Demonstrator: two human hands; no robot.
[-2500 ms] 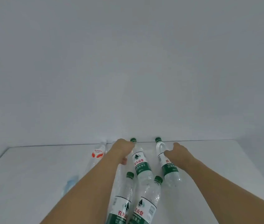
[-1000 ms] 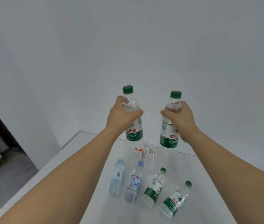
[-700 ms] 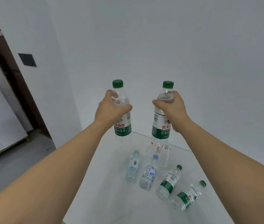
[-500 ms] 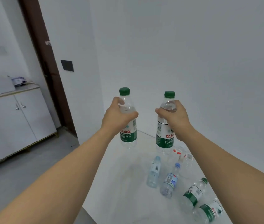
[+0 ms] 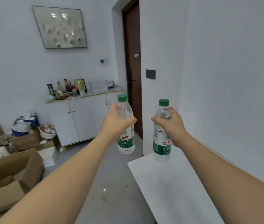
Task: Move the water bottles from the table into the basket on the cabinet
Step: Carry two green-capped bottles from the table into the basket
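Left hand point(image 5: 113, 125): fingers curled round the shoulder of one green-capped bottle point(image 5: 126, 139), upright, lifted off the table point(image 5: 173, 188).
Right hand point(image 5: 171, 125): fingers wrapped likewise round a second bottle point(image 5: 161, 143), upright, above the table's corner.
Basket point(image 5: 99, 86): white, on the cabinet point(image 5: 82, 117) across the floor, well apart.
Step, as judged: carrying. Next: walk over, lower each bottle in.
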